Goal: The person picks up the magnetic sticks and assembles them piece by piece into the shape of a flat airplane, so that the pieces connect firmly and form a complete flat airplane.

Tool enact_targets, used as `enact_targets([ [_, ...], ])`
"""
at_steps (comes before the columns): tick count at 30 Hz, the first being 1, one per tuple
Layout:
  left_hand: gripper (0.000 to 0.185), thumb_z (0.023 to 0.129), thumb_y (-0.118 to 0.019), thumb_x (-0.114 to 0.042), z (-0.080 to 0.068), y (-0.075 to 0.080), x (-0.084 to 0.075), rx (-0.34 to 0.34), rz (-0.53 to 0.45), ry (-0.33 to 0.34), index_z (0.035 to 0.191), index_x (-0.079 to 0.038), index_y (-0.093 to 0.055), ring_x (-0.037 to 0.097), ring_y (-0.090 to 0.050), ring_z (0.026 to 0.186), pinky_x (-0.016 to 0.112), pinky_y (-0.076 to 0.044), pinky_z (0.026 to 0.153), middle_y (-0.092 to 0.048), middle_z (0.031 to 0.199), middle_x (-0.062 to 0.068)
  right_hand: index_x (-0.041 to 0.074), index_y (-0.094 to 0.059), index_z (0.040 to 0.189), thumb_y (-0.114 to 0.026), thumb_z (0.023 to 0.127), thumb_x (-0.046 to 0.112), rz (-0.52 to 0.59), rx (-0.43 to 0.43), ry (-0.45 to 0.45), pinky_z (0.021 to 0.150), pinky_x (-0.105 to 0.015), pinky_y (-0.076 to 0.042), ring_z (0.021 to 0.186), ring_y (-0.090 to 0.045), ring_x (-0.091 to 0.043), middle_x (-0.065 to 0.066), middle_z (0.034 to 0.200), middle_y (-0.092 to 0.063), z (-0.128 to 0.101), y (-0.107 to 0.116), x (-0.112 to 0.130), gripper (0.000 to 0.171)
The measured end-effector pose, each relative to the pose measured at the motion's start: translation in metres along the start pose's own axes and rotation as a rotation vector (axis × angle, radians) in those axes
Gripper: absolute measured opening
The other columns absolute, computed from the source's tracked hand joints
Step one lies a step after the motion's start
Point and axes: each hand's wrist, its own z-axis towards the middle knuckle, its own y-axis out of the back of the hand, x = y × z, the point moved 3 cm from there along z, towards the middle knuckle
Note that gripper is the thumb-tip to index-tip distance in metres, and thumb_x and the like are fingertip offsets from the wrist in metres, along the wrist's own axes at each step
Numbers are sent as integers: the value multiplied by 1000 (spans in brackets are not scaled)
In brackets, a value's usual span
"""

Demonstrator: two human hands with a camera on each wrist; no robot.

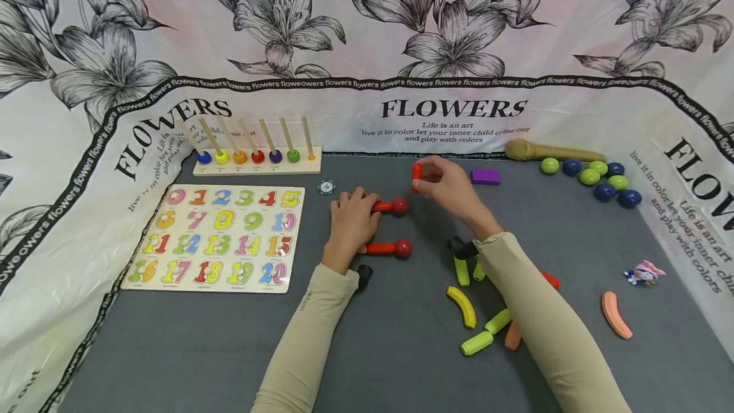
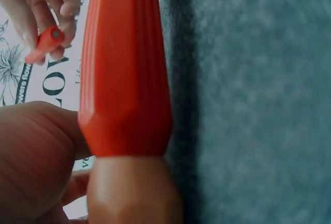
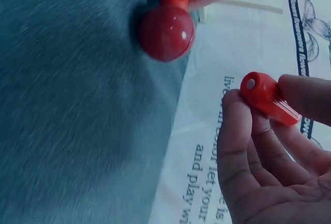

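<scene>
red pegs, two ball-ended, one short loose piece
left hand grips upper ball-ended peg, shaft half hidden; right hand pinches short red piece.

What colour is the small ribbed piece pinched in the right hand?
Red; the small ribbed piece shows best in the right wrist view.

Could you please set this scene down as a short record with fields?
left hand: left hand grips the upper red rod, which ends in a red ball
right hand: right hand pinches a short red piece above the mat
second rod: lower red rod lies just below the left hand
right of the arms: green pieces, orange piece
far right: green and blue balls
left: number board, peg rack
</scene>
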Motion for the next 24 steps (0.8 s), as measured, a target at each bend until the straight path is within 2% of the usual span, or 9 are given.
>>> enact_targets([
  [4, 30, 104, -75, -24, 0, 1, 1, 17, -27, 5, 132, -17, -75, 36, -57, 109, 56, -43, 95, -67, 125, 10, 1, -62, 141, -71, 103, 10, 9, -4, -19, 88, -51, -58, 104, -70, -33, -22, 122, -72, 10, -6, 2, 41],
  [8, 30, 103, -76, -23, 1, 2, 2, 27, -47, 4, 132, -16, -76, 35, -57, 107, 56, -43, 94, -68, 123, 9, 1, -61, 142, -71, 103, 9, 2, 5, -37, 88, -46, -56, 106, -68, -34, -22, 122, -71, 18, -11, 1, 41],
  [17, 29, 103, -76, -25, 2, 4, 2, 49, -47, 5, 131, -17, -77, 34, -58, 106, 54, -44, 94, -68, 121, 8, 0, -66, 135, -71, 102, 10, -16, 34, -93, 77, -36, -48, 93, -66, -35, -18, 111, -71, 28, -21, -10, 34],
  [21, 29, 103, -76, -25, 2, 4, 3, 48, -48, 6, 131, -17, -77, 34, -57, 105, 55, -44, 93, -68, 121, 8, -2, -65, 134, -72, 102, 9, -14, 48, -111, 76, -35, -50, 92, -67, -37, -18, 109, -70, 29, -25, -13, 35],
  [24, 29, 103, -76, -25, 2, 4, 3, 51, -48, 9, 130, -18, -78, 34, -57, 106, 55, -43, 93, -68, 121, 7, -4, -64, 137, -71, 102, 9, -15, 65, -125, 80, -38, -53, 93, -68, -38, -19, 111, -69, 30, -29, -15, 38],
])
